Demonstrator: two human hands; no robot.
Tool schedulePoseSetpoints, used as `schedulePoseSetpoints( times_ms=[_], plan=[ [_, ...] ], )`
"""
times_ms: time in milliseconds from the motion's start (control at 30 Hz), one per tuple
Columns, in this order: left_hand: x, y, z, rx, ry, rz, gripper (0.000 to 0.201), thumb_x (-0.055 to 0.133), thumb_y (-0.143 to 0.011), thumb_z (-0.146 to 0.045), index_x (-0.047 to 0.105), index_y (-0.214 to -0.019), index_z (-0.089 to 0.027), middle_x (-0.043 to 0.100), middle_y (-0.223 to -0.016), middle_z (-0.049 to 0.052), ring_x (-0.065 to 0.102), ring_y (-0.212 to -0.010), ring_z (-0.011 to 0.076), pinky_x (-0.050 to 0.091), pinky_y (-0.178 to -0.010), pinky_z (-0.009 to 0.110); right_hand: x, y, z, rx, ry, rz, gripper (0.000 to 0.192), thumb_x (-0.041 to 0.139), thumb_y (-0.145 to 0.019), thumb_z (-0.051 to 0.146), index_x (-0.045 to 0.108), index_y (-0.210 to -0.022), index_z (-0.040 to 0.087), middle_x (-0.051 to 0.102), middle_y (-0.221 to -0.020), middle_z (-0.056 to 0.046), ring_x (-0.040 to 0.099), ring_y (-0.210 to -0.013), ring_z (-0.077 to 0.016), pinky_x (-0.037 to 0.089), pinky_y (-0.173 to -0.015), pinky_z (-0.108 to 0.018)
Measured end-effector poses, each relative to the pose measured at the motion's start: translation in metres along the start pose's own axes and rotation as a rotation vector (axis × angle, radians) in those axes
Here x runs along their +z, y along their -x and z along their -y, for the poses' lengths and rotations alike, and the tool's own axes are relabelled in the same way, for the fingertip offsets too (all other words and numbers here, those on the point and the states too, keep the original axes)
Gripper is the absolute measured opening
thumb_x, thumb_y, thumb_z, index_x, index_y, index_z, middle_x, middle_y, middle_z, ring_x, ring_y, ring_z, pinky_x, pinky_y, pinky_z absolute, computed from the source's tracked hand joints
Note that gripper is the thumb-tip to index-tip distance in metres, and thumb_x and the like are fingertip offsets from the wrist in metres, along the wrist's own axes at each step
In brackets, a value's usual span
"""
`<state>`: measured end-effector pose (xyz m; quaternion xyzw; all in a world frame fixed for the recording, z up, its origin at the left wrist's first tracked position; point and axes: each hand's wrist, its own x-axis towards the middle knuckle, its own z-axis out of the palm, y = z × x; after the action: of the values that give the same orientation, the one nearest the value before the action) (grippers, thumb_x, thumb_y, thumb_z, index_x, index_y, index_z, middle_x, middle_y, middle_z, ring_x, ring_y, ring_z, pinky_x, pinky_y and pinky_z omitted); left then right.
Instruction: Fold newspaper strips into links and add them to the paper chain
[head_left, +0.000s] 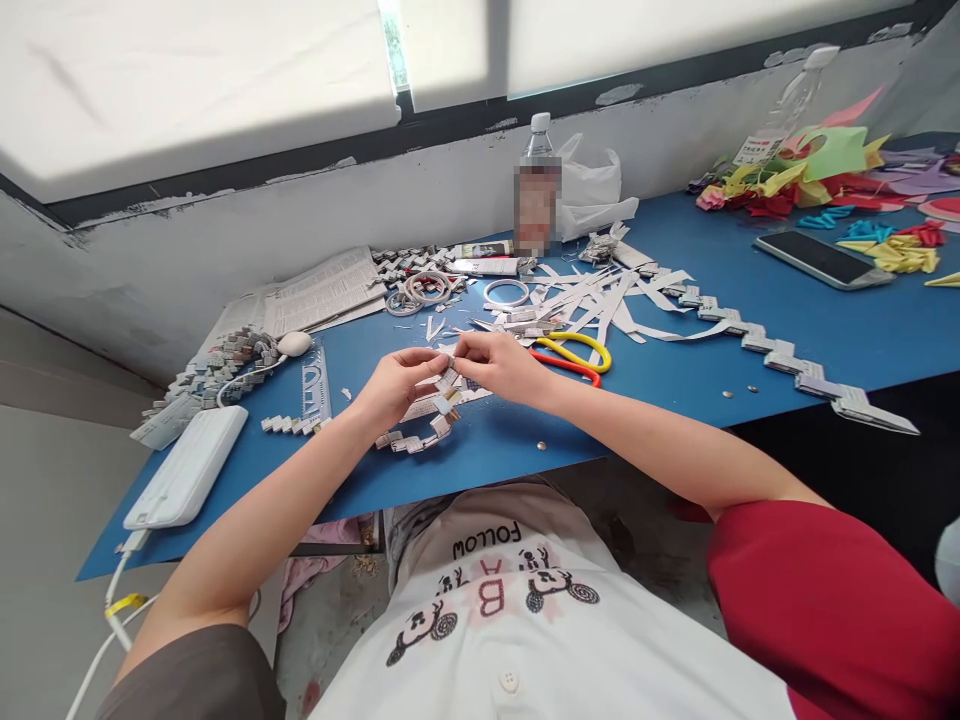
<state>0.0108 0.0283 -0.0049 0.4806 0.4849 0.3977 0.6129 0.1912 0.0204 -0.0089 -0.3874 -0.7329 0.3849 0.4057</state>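
Over the front half of the blue table (pixel 480 420), my left hand (pixel 401 385) is closed on one end of a folded newspaper-strip chain (pixel 420 440). The chain's zigzag tail curls down from the fingers and rests on the table. My right hand (pixel 495 365) pinches the same end, its fingertips meeting those of the left. The fingers partly hide the link between them. Just beyond the right hand lie scissors (pixel 581 355) with one yellow and one red handle loop.
White paper strips (pixel 607 300) are scattered behind the scissors. A long folded chain (pixel 772 350) stretches right. A power strip (pixel 187 470) and a clear ruler (pixel 315 385) lie left; newspaper (pixel 322 290), a bottle (pixel 538 190) and a phone (pixel 821 260) stand farther back.
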Motion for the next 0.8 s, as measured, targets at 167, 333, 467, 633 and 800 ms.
schedulePoseSetpoints(
  times_ms=[167,333,467,633,800],
  plan=[
    [0.0026,0.0034,-0.0064,0.047,0.002,-0.034,0.034,0.088,-0.052,-0.039,0.072,-0.072,-0.017,0.067,-0.075,0.002,0.059,-0.068,0.0125,0.048,-0.066,0.027,-0.0014,-0.0025,-0.0029,0.042,0.0,-0.011,0.022,0.055,-0.084,0.039,0.057,-0.079,0.017,0.052,-0.056,0.004,0.044,-0.052,-0.0094,0.031,-0.05,-0.023],
    [0.0044,0.0055,-0.0075,0.098,0.008,-0.07,0.032,0.088,-0.053,-0.038,0.073,-0.072,-0.017,0.066,-0.075,0.002,0.058,-0.068,0.0113,0.047,-0.065,0.027,-0.0048,-0.0033,-0.0021,0.134,-0.007,0.046,0.016,0.053,-0.087,0.035,0.05,-0.083,0.02,0.064,-0.065,0.001,0.054,-0.057,-0.0119,0.038,-0.053,-0.024],
    [0.0046,0.0062,-0.0064,0.124,-0.016,-0.086,0.033,0.087,-0.054,-0.04,0.074,-0.074,-0.017,0.068,-0.078,0.003,0.059,-0.071,0.0127,0.047,-0.065,0.027,-0.0051,-0.0028,-0.0024,0.065,-0.008,0.065,0.013,0.051,-0.088,0.031,0.049,-0.08,0.02,0.063,-0.065,0.002,0.053,-0.056,-0.0109,0.039,-0.055,-0.024],
    [0.004,0.0068,-0.0045,0.16,-0.069,-0.094,0.037,0.086,-0.055,-0.045,0.076,-0.078,-0.018,0.072,-0.084,0.006,0.062,-0.078,0.017,0.05,-0.07,0.03,-0.0066,-0.0042,-0.0047,0.033,0.004,0.085,0.013,0.051,-0.087,0.03,0.051,-0.08,0.019,0.058,-0.061,0.004,0.048,-0.053,-0.0095,0.035,-0.052,-0.022],
    [0.0035,0.007,-0.0041,0.161,-0.104,-0.085,0.039,0.085,-0.057,-0.046,0.076,-0.082,-0.017,0.073,-0.088,0.008,0.064,-0.083,0.0196,0.051,-0.071,0.03,-0.0053,-0.0045,-0.0048,0.042,0.007,0.059,0.012,0.05,-0.087,0.028,0.051,-0.08,0.019,0.058,-0.061,0.004,0.047,-0.052,-0.0089,0.034,-0.051,-0.022]
  ],
)
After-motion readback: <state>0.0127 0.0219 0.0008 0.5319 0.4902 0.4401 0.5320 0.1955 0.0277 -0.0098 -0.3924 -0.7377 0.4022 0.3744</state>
